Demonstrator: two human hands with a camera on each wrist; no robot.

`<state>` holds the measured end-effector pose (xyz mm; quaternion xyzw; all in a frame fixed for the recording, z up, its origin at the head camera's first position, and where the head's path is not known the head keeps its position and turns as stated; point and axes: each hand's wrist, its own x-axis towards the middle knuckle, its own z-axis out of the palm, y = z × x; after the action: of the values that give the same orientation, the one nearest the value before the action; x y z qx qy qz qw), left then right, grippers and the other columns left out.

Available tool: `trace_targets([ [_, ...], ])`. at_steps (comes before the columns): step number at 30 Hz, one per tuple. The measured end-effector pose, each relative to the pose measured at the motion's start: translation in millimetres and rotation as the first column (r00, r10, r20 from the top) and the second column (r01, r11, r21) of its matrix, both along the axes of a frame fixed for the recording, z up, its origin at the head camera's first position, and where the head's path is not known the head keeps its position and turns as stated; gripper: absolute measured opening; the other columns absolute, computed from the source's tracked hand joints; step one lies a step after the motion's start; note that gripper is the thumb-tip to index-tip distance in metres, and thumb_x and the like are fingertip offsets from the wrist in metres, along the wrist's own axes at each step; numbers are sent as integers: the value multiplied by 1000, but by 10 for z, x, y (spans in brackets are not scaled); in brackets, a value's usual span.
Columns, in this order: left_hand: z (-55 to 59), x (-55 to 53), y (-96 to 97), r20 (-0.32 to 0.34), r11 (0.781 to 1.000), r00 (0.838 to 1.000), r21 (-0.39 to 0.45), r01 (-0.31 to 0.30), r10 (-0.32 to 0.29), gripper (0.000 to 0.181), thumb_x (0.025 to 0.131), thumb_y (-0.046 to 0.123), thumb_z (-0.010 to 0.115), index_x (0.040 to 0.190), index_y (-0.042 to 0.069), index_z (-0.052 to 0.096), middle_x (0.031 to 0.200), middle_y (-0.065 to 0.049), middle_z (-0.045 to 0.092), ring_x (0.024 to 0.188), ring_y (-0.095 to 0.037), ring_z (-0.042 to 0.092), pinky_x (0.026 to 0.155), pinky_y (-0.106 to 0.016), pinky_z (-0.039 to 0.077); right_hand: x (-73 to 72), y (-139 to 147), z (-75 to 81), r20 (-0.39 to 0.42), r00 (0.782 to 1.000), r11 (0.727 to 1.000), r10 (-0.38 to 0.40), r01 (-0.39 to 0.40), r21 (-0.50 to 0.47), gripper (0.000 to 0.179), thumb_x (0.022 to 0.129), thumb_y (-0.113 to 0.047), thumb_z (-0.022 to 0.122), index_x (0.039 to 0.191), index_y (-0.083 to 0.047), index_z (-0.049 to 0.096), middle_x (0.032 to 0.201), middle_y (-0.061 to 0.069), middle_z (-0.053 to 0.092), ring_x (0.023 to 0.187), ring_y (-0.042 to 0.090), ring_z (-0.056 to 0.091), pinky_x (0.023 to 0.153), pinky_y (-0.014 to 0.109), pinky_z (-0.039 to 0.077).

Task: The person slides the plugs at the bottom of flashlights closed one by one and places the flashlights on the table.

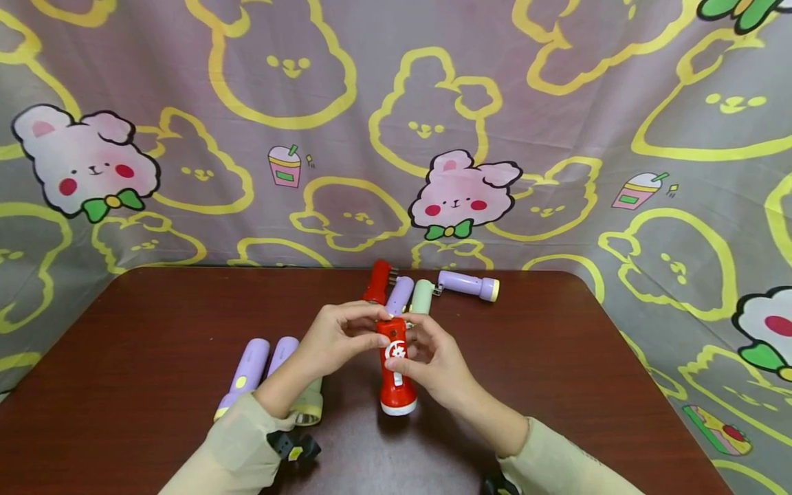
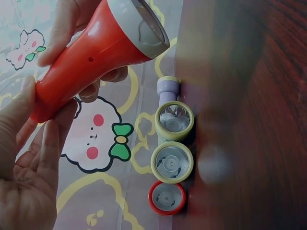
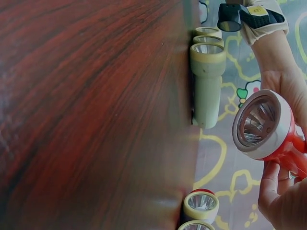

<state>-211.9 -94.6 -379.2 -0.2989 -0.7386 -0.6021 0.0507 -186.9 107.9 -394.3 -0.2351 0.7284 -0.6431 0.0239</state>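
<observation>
Fingers (image 1: 366, 311) of the left hand (image 1: 331, 344) pinch the back end of the red flashlight (image 1: 398, 395), and the right hand (image 1: 442, 361) grips its right side. The 2 hands are close together and hold it up over the middle of the brown table (image 1: 155, 323). The head view shows a white picture (image 1: 396, 352) on its top. The left wrist view shows 1 tiny hole (image 2: 91, 59) on another side, and the right wrist view looks into its shiny front (image 3: 259, 120). Its long way runs far to near, with the wide, white-rimmed end near.

At the far side are 1 far red one (image 1: 379, 280), 1 far green one (image 1: 423, 297) and 2 far purple ones (image 1: 467, 283). At the left are 2 left purple ones (image 1: 252, 364) and 1 left green one (image 1: 309, 399), partly hidden by the left arm. Small metal bits (image 1: 393, 275) by the far red one are hard to make out. Fingers hide some of the held flashlight's thin end.
</observation>
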Motion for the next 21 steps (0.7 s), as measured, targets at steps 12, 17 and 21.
trace_targets([
  [12, 47, 49, -7, 35, 999, 999, 5, -35, 35, 30, 77, -4, 80, 106, -5, 71, 105, -23, 70, 85, -8, 71, 76, -25, 60, 15, -3, 11, -6, 1000, 1000, -16, 16, 6, 58, 81, 2, 76, 133, -1, 51, 105, 27, 67, 79, 10, 63, 72, 25, 55],
  [17, 49, 71, -12, 18, 998, 998, 17, -55, 55, 28, 77, -2, 81, 103, -4, 72, 103, -22, 71, 84, -8, 72, 74, -26, 60, 20, -5, 21, -8, 1000, 1000, -19, 19, 5, 59, 81, 3, 76, 134, -2, 51, 105, 26, 67, 79, 10, 63, 73, 25, 55],
  [21, 54, 85, -19, -7, 997, 997, 23, -80, 80, 26, 77, -2, 82, 100, -1, 73, 100, -19, 71, 81, -8, 72, 73, -28, 61, 18, -13, 34, -18, 1000, 1000, -12, 12, 2, 60, 81, 4, 76, 135, -2, 51, 104, 26, 67, 80, 10, 63, 74, 25, 55],
])
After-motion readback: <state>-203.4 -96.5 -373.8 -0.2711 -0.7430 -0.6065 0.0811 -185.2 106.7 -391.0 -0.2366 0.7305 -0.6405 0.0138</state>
